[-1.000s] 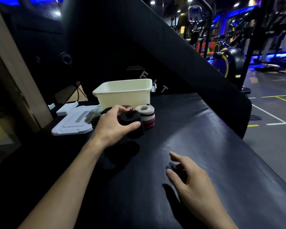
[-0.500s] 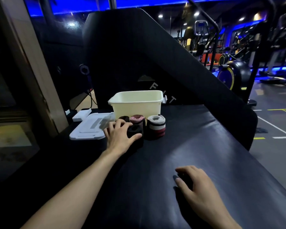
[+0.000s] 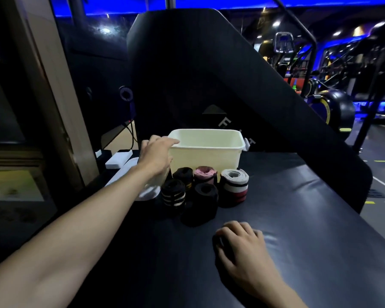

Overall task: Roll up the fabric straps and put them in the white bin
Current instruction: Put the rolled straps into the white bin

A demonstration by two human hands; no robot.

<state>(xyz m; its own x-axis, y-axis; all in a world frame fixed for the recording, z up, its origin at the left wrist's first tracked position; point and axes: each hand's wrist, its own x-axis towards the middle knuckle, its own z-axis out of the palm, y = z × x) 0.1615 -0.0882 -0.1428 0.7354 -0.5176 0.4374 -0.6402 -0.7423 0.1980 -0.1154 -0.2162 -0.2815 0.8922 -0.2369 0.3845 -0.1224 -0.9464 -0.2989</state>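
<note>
The left hand (image 3: 157, 155) is up by the left corner of the white bin (image 3: 206, 152). Its fingers are loose and blurry, with one finger at the rim, and it holds nothing. I cannot tell if it really touches the bin.

Five rolled straps stand on the black bench (image 3: 287, 218), just in front of the bin and to the right of the left hand. There is a black roll with stripes (image 3: 173, 192), a small black roll (image 3: 183, 174) behind it, a pink roll (image 3: 203, 174), a plain black roll (image 3: 206, 196) in front, and a grey, black and red roll (image 3: 234, 187) on the right. They sit close together, touching.

No strap shows inside the bin, though its bottom is hidden.

The right hand (image 3: 245, 252) rests on the bench, nearer to the person, apart from the rolls. Its fingers are curled under and hold nothing that I can see.

A white lid (image 3: 150, 192) lies left of the bin, under the left arm.
</note>
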